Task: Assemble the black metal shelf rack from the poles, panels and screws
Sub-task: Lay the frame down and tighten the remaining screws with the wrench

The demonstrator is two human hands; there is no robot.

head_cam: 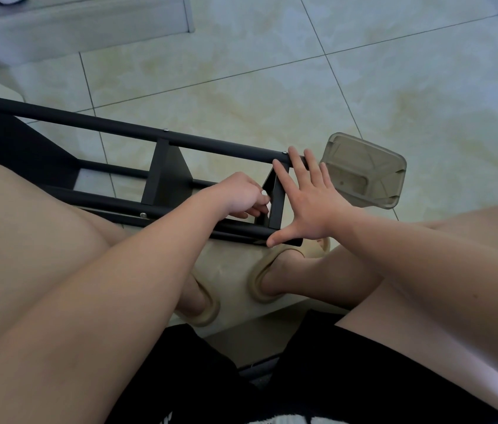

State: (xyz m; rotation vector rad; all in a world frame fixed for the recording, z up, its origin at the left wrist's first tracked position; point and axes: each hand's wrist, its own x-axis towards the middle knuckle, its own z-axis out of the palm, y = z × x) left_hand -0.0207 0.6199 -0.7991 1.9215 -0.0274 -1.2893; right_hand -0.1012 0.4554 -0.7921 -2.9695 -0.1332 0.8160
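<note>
The black rack (119, 130), laid sideways on the floor (272, 87), is braced at its end panel (278, 197), best kept square, by the flat, wide-spread right hand (309, 203) while a white piece (267, 207) is pinched in the narrow grip of the left hand (241, 194).

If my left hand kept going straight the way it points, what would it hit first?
Most likely the black end panel right ahead of the left hand, with the right hand pressed flat beyond it; depth is unclear.
</note>
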